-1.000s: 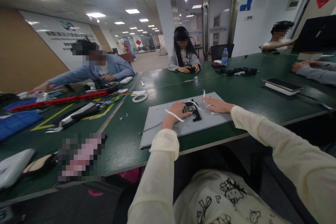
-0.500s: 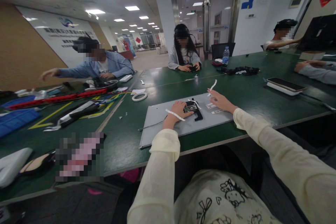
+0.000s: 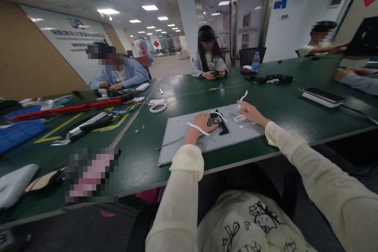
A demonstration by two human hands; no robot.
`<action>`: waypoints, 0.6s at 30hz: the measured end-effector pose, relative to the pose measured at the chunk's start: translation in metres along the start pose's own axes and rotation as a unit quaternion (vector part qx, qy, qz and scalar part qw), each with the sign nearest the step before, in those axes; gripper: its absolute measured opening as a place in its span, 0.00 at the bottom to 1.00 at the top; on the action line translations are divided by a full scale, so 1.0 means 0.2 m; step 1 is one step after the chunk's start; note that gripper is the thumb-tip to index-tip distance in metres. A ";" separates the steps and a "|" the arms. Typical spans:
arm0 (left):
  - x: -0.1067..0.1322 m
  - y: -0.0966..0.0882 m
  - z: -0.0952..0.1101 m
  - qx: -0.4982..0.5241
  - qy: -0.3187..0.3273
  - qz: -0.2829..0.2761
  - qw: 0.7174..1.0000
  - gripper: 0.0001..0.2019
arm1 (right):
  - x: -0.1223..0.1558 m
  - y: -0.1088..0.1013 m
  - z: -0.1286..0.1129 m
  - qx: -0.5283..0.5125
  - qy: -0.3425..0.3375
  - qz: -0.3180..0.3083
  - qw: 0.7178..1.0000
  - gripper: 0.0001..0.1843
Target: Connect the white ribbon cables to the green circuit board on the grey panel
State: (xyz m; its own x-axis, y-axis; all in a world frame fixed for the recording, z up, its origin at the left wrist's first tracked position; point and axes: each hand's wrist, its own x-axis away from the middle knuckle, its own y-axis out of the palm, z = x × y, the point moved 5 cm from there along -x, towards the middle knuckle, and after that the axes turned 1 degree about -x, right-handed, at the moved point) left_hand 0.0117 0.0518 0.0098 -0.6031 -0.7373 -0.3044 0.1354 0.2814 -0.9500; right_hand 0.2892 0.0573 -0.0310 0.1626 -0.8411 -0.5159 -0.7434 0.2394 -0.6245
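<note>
A grey panel (image 3: 183,134) lies flat on the green table (image 3: 280,106) in front of me. My left hand (image 3: 200,123) rests on it with fingers curled against a small green circuit board (image 3: 214,119) and its black bracket (image 3: 223,126); a white tape strip (image 3: 198,128) lies across that hand. My right hand (image 3: 250,112) is raised over the panel's far right corner, pinching a short white tape strip (image 3: 243,97) that sticks up from the fingertips. Two white labels (image 3: 242,121) sit on the panel beside it.
A tape roll (image 3: 158,107) lies left of the panel. Red bars, cables and blue trays (image 3: 17,132) crowd the table's left side. A phone on a white box (image 3: 322,96) sits at right, a water bottle (image 3: 255,63) further back. Several other people sit around the table.
My right hand has lifted off the panel and moved toward its far right corner with a tape strip in its fingers. The left hand stays on the circuit board. The person at left drew an arm in.
</note>
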 end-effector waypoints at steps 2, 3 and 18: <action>0.00 0.00 0.00 0.001 0.005 0.000 1.000 0.23 | 0.00 0.00 0.00 0.008 -0.002 0.003 1.000 0.30; 0.00 -0.01 0.01 0.002 0.005 -0.001 1.000 0.23 | 0.00 0.00 0.00 0.012 -0.004 0.005 1.000 0.30; -0.01 -0.05 0.06 -0.022 -0.053 0.038 0.998 0.20 | -0.02 -0.09 -0.08 0.002 0.010 0.089 0.996 0.26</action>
State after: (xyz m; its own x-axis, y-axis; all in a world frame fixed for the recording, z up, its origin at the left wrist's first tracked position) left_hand 0.0217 0.0437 0.0193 -0.5063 -0.7726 -0.3831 0.1411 0.3640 -0.9207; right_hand 0.2922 0.0492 -0.0073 0.0154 -0.7949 -0.6066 -0.7563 0.3876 -0.5271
